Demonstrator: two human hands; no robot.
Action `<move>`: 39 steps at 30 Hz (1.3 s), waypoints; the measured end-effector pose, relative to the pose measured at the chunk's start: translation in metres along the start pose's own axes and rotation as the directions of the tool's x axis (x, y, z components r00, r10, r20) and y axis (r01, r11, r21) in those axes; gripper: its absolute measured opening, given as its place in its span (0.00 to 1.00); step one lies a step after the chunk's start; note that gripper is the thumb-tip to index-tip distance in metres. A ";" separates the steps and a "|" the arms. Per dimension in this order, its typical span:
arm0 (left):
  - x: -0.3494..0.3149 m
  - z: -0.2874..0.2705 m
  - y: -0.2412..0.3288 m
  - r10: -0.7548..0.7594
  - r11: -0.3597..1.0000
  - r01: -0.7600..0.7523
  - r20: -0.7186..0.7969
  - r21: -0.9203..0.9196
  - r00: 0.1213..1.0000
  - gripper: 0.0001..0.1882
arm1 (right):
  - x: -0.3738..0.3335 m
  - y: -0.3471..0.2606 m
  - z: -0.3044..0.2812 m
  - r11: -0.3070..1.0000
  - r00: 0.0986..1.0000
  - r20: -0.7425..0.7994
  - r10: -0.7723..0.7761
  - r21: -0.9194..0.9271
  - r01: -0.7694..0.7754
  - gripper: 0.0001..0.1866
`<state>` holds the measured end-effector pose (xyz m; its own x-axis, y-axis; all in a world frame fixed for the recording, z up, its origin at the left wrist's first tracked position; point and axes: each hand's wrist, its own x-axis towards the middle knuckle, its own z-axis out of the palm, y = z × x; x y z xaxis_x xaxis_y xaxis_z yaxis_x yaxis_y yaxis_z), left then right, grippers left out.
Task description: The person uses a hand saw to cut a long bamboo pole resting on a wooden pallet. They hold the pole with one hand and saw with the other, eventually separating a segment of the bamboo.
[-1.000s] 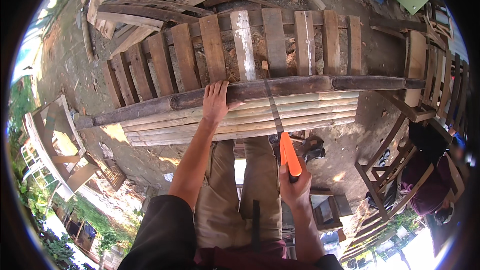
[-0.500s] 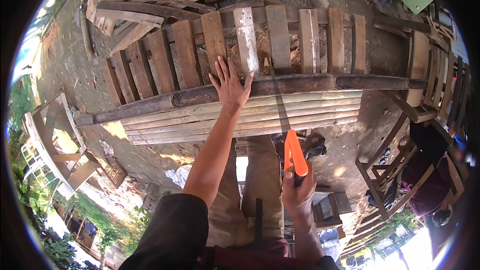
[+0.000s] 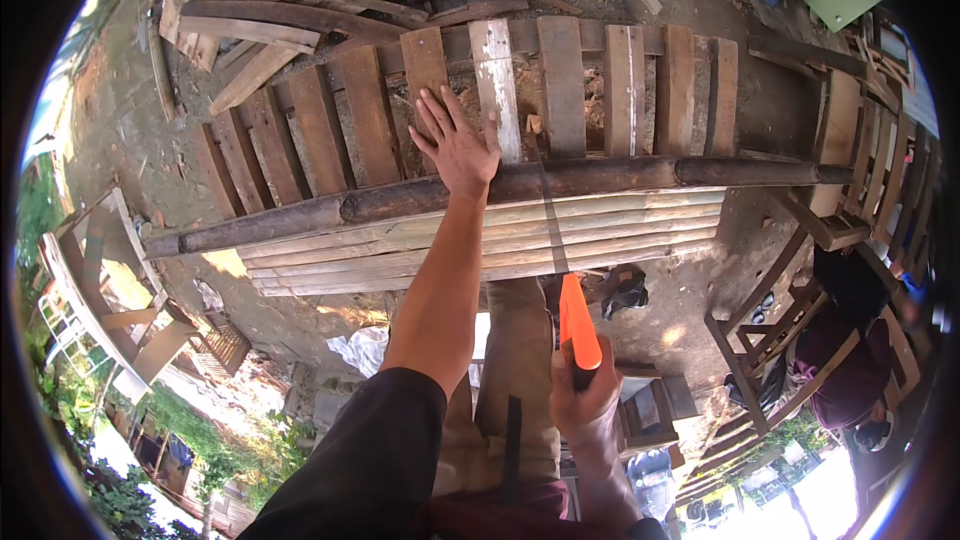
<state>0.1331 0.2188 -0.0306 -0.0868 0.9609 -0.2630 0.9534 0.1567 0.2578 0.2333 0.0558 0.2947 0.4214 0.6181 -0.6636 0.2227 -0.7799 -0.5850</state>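
My right hand [image 3: 588, 392] is wrapped round the orange handle of a hand saw [image 3: 580, 325]. Away from me runs its long dark blade, across a dark bamboo pole [image 3: 610, 174], its far end by the gap between two slats. Fingers spread, my left hand [image 3: 458, 145] lies over a brown wooden slat [image 3: 425, 65] and the pole, left of the blade. Beside it is a slat with flaking white paint [image 3: 493, 70]. Below the pole lies a panel of pale bamboo strips [image 3: 640, 217]. Whether the teeth bite into the pole cannot be made out.
A heap of old boards [image 3: 400, 0] lies beyond the slatted frame. At the right, a person in a maroon top [image 3: 850, 370] is near wooden frames [image 3: 740, 380]. A wooden table-like piece [image 3: 110, 280] stands at the left. A black bag [image 3: 627, 290] lies on the ground.
The saw and my right hand have shifted slightly left and toward me. My left hand stays on the wood with its fingers a little higher in view.
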 end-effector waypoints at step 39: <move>-0.044 -0.031 0.006 -0.056 0.996 0.030 0.330 0.084 0.942 0.33 | 0.023 0.010 0.014 0.993 0.995 -0.094 0.020 -0.111 -0.031 0.11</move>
<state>0.1336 0.1844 0.0113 -0.0402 0.8212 -0.5692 0.9712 0.1661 0.1710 0.2328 0.0636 0.2665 0.5063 0.5901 -0.6289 0.3055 -0.8047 -0.5091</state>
